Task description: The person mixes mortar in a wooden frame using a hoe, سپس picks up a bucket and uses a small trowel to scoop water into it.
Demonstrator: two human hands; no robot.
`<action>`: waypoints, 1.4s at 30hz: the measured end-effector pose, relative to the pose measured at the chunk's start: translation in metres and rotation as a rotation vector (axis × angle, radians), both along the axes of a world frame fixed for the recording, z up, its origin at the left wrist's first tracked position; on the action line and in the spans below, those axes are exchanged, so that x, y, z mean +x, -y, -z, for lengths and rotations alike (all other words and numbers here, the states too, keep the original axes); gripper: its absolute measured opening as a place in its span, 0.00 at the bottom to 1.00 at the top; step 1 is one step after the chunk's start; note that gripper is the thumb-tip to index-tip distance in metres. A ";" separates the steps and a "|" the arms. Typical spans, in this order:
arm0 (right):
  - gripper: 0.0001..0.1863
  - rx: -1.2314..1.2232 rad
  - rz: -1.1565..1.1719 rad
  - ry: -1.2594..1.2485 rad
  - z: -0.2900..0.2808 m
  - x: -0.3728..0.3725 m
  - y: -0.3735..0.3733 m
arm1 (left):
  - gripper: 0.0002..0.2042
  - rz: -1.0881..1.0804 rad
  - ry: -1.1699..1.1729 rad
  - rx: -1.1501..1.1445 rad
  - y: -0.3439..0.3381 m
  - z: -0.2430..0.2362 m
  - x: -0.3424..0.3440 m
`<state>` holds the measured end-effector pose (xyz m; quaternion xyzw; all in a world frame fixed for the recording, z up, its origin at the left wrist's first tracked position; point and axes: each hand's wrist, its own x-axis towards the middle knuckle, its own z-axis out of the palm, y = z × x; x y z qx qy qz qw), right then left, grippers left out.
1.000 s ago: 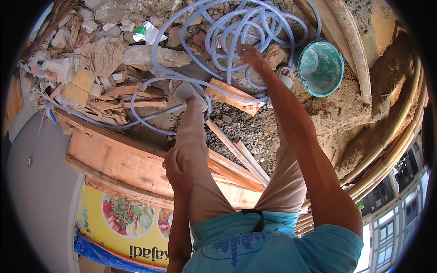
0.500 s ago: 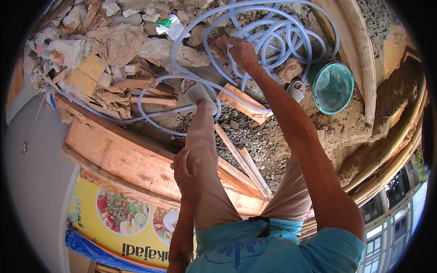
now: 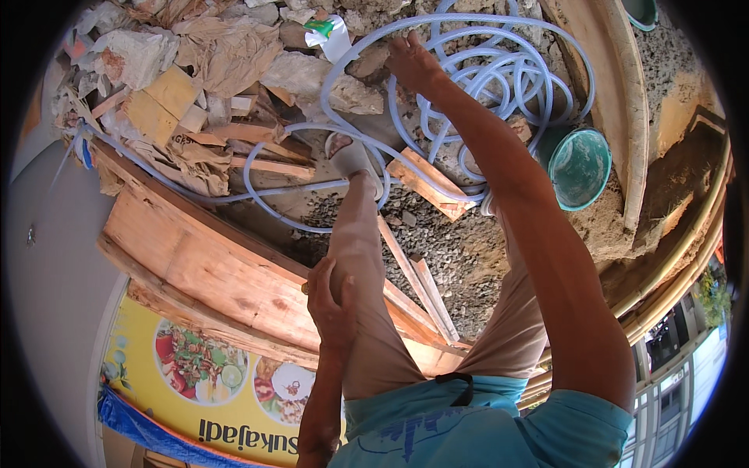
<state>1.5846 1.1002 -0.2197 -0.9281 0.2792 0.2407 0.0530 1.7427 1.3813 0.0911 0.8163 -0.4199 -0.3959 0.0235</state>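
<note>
My right hand (image 3: 413, 64) reaches far forward over the rubble, beside and partly over a coiled clear-blue hose (image 3: 499, 82). Its fingers are loosely bent and somewhat apart, and nothing shows between them, though the fingertips are small and blurred. Below it lie grey and reddish stones (image 3: 363, 93). My left hand (image 3: 331, 303) rests on my left trouser leg (image 3: 359, 234) near the knee, fingers spread along the cloth. A loop of the hose runs around my left slipper (image 3: 355, 162) and across a short wood block (image 3: 429, 183).
A green bucket (image 3: 580, 169) stands on sand to the right, beside a long curved-looking board (image 3: 632, 101). Broken concrete (image 3: 140, 54), crumpled brown paper (image 3: 226, 51) and wood scraps lie at the left. A wide plank (image 3: 211, 269) borders the near left, with gravel between my feet.
My right hand has moved farther forward and slightly left over the rubble. My left hand stays on the leg. The view has shifted a little, bringing another green container into the upper right.
</note>
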 end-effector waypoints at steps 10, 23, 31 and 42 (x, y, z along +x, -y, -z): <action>0.16 0.398 0.216 0.204 -0.090 -0.058 0.014 | 0.15 -0.070 -0.098 -0.128 -0.006 0.009 0.016; 0.06 0.995 1.191 0.661 -0.266 -0.110 0.042 | 0.16 -0.121 -0.168 -0.212 -0.005 0.020 0.071; 0.07 0.969 1.457 0.986 -0.325 -0.118 0.003 | 0.16 -0.420 -0.482 -0.041 -0.052 0.038 0.142; 0.08 0.900 1.594 1.449 -0.413 -0.118 -0.006 | 0.12 -0.886 -0.399 0.378 -0.238 -0.022 0.304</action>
